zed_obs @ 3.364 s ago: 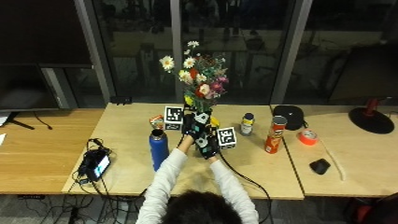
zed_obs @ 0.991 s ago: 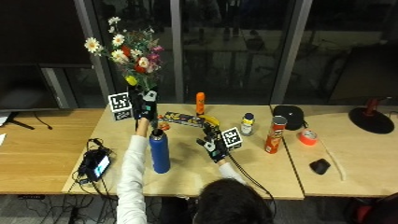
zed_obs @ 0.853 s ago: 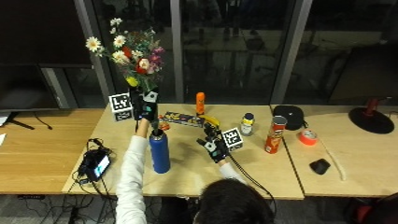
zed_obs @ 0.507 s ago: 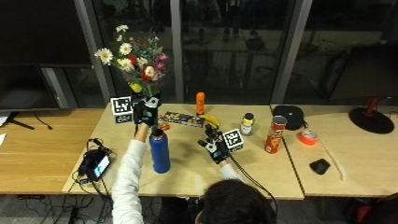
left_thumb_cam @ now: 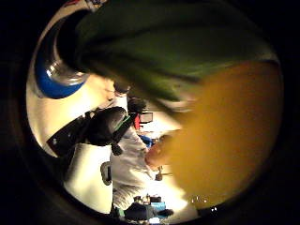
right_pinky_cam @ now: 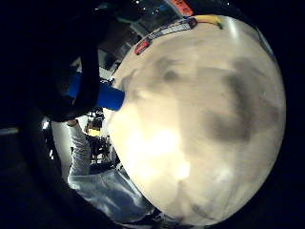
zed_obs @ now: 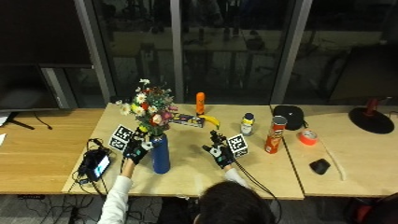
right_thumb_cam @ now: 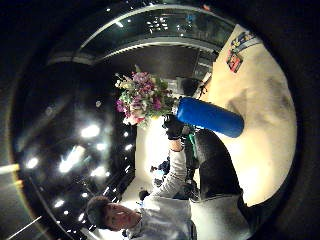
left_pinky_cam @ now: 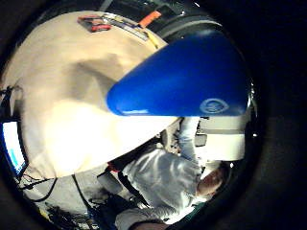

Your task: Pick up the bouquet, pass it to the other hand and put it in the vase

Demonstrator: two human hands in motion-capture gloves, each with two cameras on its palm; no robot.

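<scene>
Around the work, a wooden table [zed_obs: 56, 158] is seen to carry an orange bottle [zed_obs: 199, 102], a banana [zed_obs: 212, 121] and a flat printed packet [zed_obs: 187, 120] behind the vase, with a small yellow-and-blue can [zed_obs: 248, 124], a tall red crisp tube [zed_obs: 273, 135], a roll of red tape [zed_obs: 305, 137] and a black mouse [zed_obs: 319, 166] off to the right. A phone [zed_obs: 98, 166] with a lit screen lies among black cables at the left edge. Nothing is set between the two hands. The vase [zed_obs: 160, 153] is a smooth, tall blue cylinder with a metal neck, standing upright. The bouquet [zed_obs: 149, 108], of white daisies, red and pink blooms and green leaves, rises from its mouth, the stems being inside. The left hand [zed_obs: 137, 150] is curled beside the vase top, just under the blooms; whether the stems are gripped cannot be told. The right hand [zed_obs: 219, 153] is held over the table, fingers relaxed and spread, holding nothing.
</scene>
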